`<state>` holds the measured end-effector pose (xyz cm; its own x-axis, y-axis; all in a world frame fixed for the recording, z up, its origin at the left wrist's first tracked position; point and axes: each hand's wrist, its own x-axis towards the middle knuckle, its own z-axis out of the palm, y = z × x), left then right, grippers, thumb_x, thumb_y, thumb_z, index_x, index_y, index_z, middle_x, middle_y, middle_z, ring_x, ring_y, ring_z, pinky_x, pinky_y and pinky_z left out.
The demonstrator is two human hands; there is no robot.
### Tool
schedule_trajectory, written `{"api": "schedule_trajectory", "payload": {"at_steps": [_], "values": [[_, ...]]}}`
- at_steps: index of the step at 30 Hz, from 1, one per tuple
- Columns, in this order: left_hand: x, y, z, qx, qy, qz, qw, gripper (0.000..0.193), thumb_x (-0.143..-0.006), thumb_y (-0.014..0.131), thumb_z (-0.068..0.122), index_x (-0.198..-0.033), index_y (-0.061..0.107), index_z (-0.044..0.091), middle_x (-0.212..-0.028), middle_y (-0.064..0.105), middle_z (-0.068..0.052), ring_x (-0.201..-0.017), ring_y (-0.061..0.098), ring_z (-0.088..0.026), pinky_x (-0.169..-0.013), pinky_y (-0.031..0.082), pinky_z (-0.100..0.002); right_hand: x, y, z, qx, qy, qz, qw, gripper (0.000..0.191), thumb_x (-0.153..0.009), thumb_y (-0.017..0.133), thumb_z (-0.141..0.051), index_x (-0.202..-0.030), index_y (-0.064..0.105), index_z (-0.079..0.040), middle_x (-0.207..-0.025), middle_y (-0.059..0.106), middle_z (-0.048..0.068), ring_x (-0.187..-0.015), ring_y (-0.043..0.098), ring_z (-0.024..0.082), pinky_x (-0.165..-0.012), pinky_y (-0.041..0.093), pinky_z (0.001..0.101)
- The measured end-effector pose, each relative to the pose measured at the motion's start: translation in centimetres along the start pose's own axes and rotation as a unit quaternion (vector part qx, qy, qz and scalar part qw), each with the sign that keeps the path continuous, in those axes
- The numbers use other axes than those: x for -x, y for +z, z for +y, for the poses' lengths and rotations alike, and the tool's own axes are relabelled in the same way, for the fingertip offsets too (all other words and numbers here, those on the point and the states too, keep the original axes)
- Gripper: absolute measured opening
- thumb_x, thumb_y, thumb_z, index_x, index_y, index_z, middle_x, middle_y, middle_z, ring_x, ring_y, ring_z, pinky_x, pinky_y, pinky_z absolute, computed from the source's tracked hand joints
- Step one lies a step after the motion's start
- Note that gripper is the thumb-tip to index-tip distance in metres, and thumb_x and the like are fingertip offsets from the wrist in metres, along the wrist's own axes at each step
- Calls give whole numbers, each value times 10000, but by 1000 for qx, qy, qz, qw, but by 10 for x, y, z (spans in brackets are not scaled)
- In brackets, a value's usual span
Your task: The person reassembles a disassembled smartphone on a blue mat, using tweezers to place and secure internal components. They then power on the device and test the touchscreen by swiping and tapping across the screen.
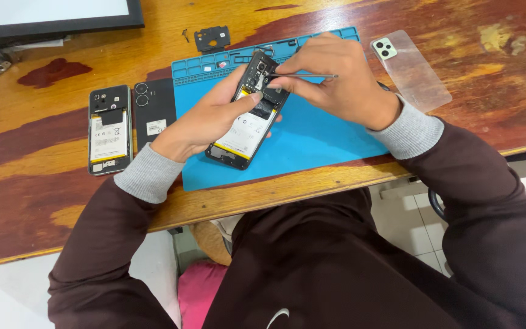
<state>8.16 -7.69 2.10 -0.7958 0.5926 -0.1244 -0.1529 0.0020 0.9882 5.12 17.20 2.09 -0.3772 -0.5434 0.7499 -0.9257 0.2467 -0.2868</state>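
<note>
- Head view: a person in a dark sweatshirt with grey cuffs works over a blue mat [312, 140] on a wooden counter [44, 201], centre frame.
- The left hand [205, 119] is closed around an opened phone [248, 119], back cover off, holding it tilted above the mat.
- The right hand [336, 79] pinches tweezers [302, 75], their tips at the phone's upper end.
- At left of the frame, a second opened phone [110, 129] lies flat on the counter, a black back cover [155, 109] just beside it.
- A pale back cover [410, 68] lies at upper right, off the mat.
- A small black plate [212, 39] rests above the mat, and a dark-framed panel [56, 15] fills the upper left corner.
</note>
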Motion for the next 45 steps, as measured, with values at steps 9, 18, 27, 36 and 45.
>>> {"api": "schedule_trajectory", "payload": {"at_steps": [9, 18, 27, 36, 45], "values": [[-3, -5, -8, 24, 26, -43, 998, 682, -1083, 490, 26, -1672, 171, 152, -1384, 588, -126, -1121, 728, -246, -940, 620, -348, 3, 0, 1, -113, 71, -19, 991, 110, -1023, 799, -31, -1124, 762, -13, -1022, 763, 114, -885, 736, 219, -807, 569, 297], [-8, -7, -18, 66, -42, -39, 996, 932, -945, 505, -54, -1658, 0, 269, -1349, 585, -195, -1031, 741, -313, -788, 659, -413, 2, -2, 14, -112, 137, -88, 980, 172, -1028, 779, -156, -1070, 772, 11, -973, 764, 110, -857, 748, 182, -773, 596, 281], [-8, -8, -18, 50, -34, -40, 997, 952, -870, 508, -44, -1663, 59, 230, -1324, 594, -209, -1005, 761, -305, -784, 668, -388, 4, 9, 22, -17, 34, -59, 998, 265, -953, 891, -166, -837, 743, 21, -815, 728, 128, -711, 677, 253, -639, 517, 342], [-8, -5, -15, 40, -45, -29, 998, 915, -855, 480, -3, -1650, 77, 203, -1310, 612, -230, -968, 766, -302, -750, 658, -377, 5, 14, 14, -208, 192, -100, 954, 115, -997, 776, -115, -1018, 756, -3, -915, 765, 81, -825, 758, 166, -755, 608, 284], [-6, -8, -15, 34, -44, -15, 998, 917, -831, 445, 18, -1655, 66, 158, -1275, 631, -254, -985, 770, -300, -766, 656, -359, 0, 6, 22, -91, 66, -103, 988, 128, -964, 818, -83, -1059, 796, 0, -957, 760, 137, -819, 736, 221, -741, 586, 300]]}}
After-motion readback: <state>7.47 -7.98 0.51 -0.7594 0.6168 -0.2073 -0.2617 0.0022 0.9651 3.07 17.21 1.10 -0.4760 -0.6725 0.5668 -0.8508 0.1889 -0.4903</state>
